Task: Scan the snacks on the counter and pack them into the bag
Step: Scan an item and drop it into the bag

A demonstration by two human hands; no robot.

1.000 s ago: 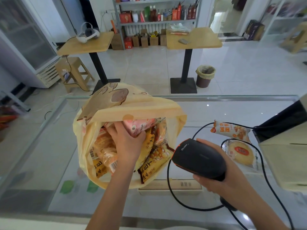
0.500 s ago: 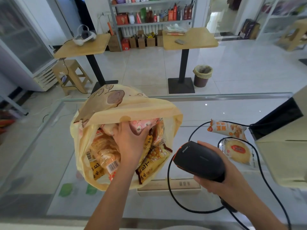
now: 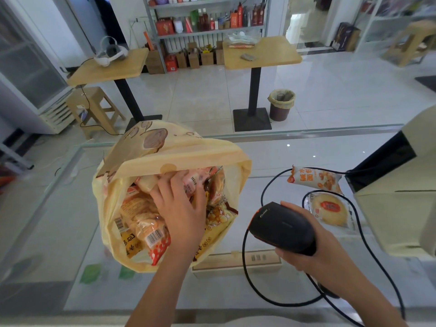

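A yellow plastic bag (image 3: 179,149) stands open on the glass counter (image 3: 59,220), filled with several snack packets. My left hand (image 3: 181,208) is inside its mouth, fingers spread flat on the packets and touching a pink packet (image 3: 193,180). To the right of the bag, my right hand (image 3: 325,253) grips a black barcode scanner (image 3: 280,227) just above the counter. Beyond the scanner lie an orange snack packet (image 3: 316,179) and a round cake in a clear wrapper (image 3: 330,208).
A beige till screen (image 3: 401,208) stands at the right edge. The scanner's black cable (image 3: 244,267) loops over the counter around both loose snacks. A flat wooden box (image 3: 236,263) lies under the bag's right side. Tables, a bin and shelves stand beyond the counter.
My left hand has pushed the pink packet deeper into the bag and its fingers have flattened out on top. The scanner hand has stayed nearly still.
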